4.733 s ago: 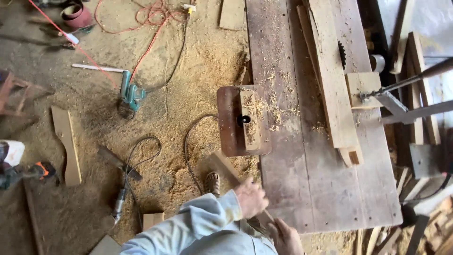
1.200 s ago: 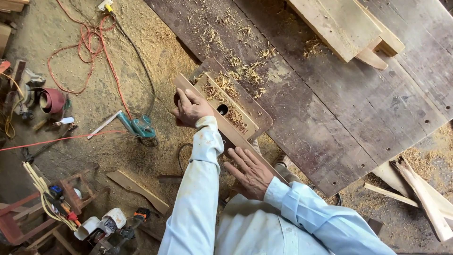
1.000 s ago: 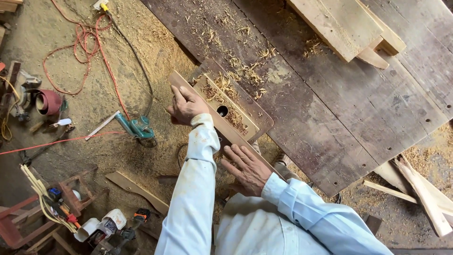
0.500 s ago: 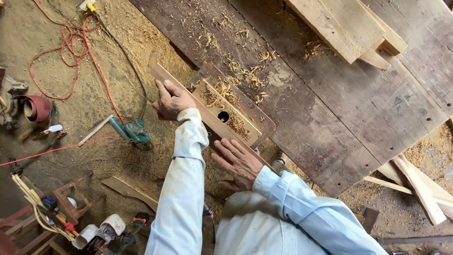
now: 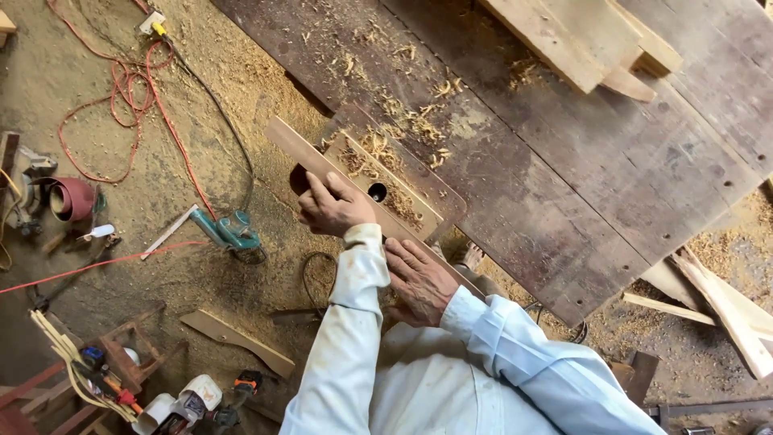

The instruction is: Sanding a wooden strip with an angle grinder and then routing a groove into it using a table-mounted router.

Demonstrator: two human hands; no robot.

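Sawdust-covered workshop floor w/ a dark plank surface (image 5: 564,185) running from 12 to 4 o'clock, shavings scattered on it. At the surface's near edge, approx centre, a wooden box-like fixture (image 5: 398,185) w/ a round hole, full of chips. A long thin wood strip (image 5: 299,147) lies along the fixture's edge, slanting from 10 toward 5 o'clock. Left hand (image 5: 334,208) is closed over the strip's forward part, fingers curled on top, gripping it. Right hand (image 5: 419,278) sits behind at 6 o'clock, palm flat & fingers spread, pressing on the strip's rear part. Both sleeves pale. Pale timber boards (image 5: 580,36) stacked at 1 o'clock on the surface. On the floor: green power tool (image 5: 233,232) at 9 o'clock, red cable (image 5: 121,105) looping at 10–11, cut wood piece (image 5: 237,342) at 7, light offcuts (image 5: 717,302) at 4.
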